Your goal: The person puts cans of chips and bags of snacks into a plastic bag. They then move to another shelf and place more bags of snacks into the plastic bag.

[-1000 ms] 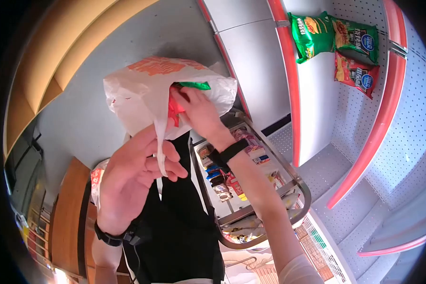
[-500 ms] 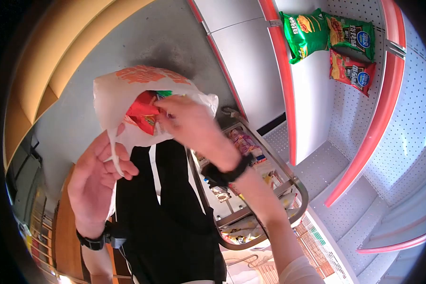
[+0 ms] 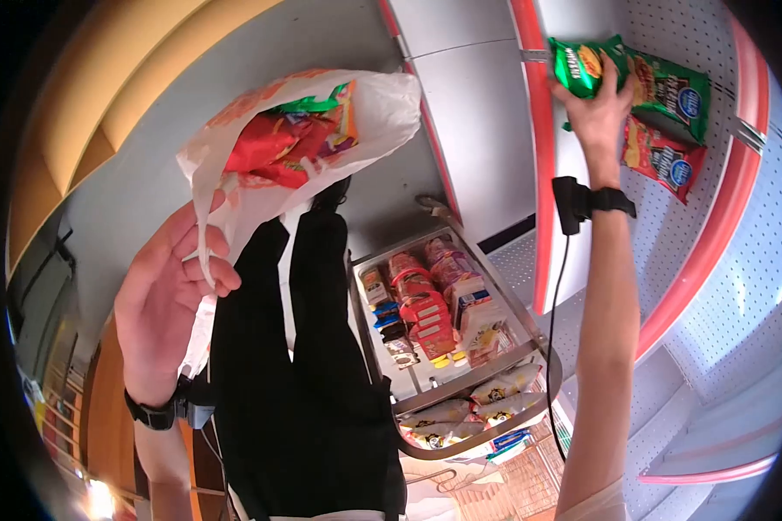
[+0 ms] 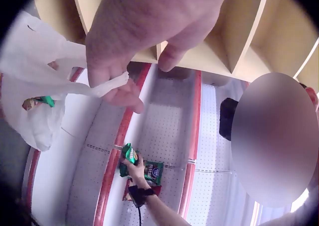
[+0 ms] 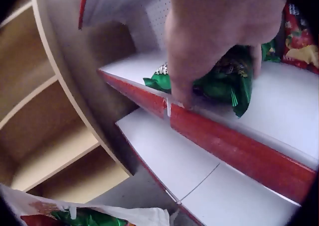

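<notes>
My left hand (image 3: 161, 300) holds a white plastic bag (image 3: 387, 108) by one handle, which loops over the curled fingers. The bag's mouth gapes, showing red snack packets (image 3: 274, 148) and a green one (image 3: 313, 102) inside. Over at the shelf, my right hand (image 3: 601, 122) grips a green chip bag (image 3: 573, 65), fingers spread across its top. From the right wrist view, the chip bag (image 5: 219, 91) bulges below the palm, close over the white shelf. Beside it lie a darker green chip bag (image 3: 686, 100) and a red chip bag (image 3: 669, 165).
A metal-framed cart (image 3: 460, 382) with boxed and bagged snacks stands between my arms. Red-edged white shelving (image 3: 534, 174) runs along the right, wooden cubby shelves (image 3: 78, 113) along the left. A cable (image 3: 554, 347) hangs from the right wrist strap.
My right hand has left the plastic bag's mouth, moved to the shelf at upper right and taken hold of the green chip bag. Red packets now lie inside the plastic bag, still held by the left hand.
</notes>
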{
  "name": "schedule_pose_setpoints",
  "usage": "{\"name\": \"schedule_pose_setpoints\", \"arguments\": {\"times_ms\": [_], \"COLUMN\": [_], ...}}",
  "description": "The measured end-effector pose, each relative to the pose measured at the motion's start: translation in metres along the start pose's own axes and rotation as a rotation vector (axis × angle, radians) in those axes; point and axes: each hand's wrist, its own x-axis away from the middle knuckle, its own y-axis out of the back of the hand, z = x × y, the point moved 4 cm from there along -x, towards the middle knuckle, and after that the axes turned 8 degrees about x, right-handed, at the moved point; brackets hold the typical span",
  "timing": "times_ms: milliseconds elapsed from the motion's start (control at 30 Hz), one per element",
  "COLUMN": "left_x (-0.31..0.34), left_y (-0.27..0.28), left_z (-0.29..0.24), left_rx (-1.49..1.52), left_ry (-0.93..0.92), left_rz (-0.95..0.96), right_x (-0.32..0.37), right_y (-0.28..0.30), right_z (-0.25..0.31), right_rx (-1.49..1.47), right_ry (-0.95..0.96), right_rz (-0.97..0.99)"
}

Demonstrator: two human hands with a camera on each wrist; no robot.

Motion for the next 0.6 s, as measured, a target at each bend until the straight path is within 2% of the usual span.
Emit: {"name": "schedule_pose_setpoints", "arguments": {"times_ms": [100, 367, 400, 500, 600], "left_x": [-0.005, -0.012, -0.012, -0.015, -0.014], "left_y": [0.002, 0.004, 0.006, 0.01, 0.015], "left_z": [-0.002, -0.004, -0.004, -0.004, 0.0], "left_rx": [0.071, 0.05, 0.044, 0.097, 0.112], "left_ry": [-0.006, -0.023, -0.023, -0.037, -0.031], "left_rz": [0.063, -0.042, -0.057, 0.072, 0.06], "right_x": [-0.002, 0.006, 0.008, 0.022, 0.045], "right_y": [0.007, 0.029, 0.033, 0.051, 0.086], "right_z": [-0.004, -0.006, -0.001, 0.011, 0.041], "right_rx": [-0.071, -0.026, -0.027, -0.102, -0.147], "right_ry": [-0.031, 0.075, 0.077, 0.012, 0.01], "right_rz": [0.026, -0.122, -0.146, -0.108, -0.118]}}
